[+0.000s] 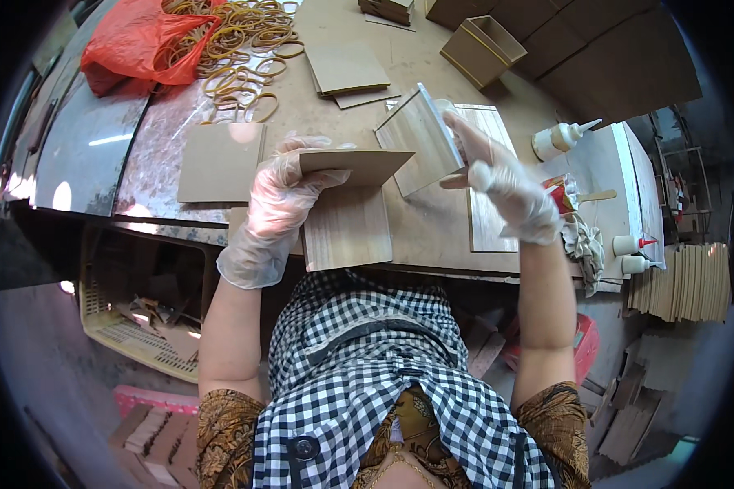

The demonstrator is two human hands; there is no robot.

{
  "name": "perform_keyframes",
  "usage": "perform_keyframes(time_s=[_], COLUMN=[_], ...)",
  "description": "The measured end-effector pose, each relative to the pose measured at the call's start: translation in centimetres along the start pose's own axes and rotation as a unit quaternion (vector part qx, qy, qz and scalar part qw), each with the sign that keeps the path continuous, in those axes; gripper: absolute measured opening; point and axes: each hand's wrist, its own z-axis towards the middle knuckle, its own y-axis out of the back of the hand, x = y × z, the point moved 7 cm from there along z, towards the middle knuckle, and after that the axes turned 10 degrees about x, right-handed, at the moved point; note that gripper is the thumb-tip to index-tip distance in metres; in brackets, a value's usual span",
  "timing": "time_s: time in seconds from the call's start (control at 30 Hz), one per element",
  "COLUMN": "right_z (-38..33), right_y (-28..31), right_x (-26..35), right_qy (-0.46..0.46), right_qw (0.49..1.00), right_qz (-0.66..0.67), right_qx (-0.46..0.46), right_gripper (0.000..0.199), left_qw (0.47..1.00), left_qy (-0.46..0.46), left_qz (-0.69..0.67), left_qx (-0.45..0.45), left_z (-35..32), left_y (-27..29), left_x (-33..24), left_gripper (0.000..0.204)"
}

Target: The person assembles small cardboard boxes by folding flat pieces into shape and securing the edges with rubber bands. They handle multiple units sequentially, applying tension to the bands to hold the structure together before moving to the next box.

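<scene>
My left hand [273, 200], in a clear plastic glove, grips a thin brown board [363, 167] by its left end. Directly below that board a pale wood-grain panel [347, 232] reaches to the table's front edge; whether the two are joined I cannot tell. My right hand [510, 183], gloved likewise, has its fingers and thumb around the right edge of a tilted wood-grain panel [416, 143]. A pale strip runs along that edge. Behind the right hand another light wooden board [493, 216] lies on the table. A square brown board [220, 163] rests left of my left hand.
Many rubber bands [257, 37] spill from a red plastic bag [143, 49] at the far left. Farther back are stacked boards [347, 65] and a banded open box [483, 50]. A glue bottle [559, 140], brush [595, 196] and rag [583, 244] lie right. A yellow crate [139, 346] stands below.
</scene>
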Motion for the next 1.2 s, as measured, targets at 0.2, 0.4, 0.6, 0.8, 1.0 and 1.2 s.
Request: perform_keyframes(time_s=[0.2,0.4,0.6,0.8,1.0,1.2], right_z=[-0.4,1.9,1.0,-4.6,-5.7,-5.6], right_y=[-4.3,-5.6,-4.4,-5.6,-8.4,-9.1], right_x=[-5.5,-5.7,-6.7,-6.6,-7.2,-8.2], right_qy=[0.088,0.156,0.055,0.075,0.081,0.067], right_qw=[0.979,0.942,0.951,0.9,0.896,0.907], right_qz=[0.046,-0.171,-0.051,0.113,0.113,0.096], right_qx=[-0.175,-0.241,-0.298,-0.415,-0.421,-0.405], right_gripper=[0.115,0.065,0.028,0.021,0.023,0.018], left_qw=[1.0,1.0,1.0,0.999,0.999,0.999], left_qy=[-0.005,-0.007,0.017,-0.026,-0.017,-0.034], left_qz=[0.002,0.005,-0.025,0.03,0.034,0.038], left_qx=[-0.007,-0.001,0.001,-0.004,-0.008,-0.007], left_z=[-0.1,0.0,0.1,0.1,-0.2,0.1], left_y=[-0.1,-0.2,-0.3,0.1,0.6,0.0], left_x=[-0.2,-0.8,-0.5,-0.4,0.2,-0.7], left_gripper=[0.026,0.026,0.026,0.025,0.026,0.025])
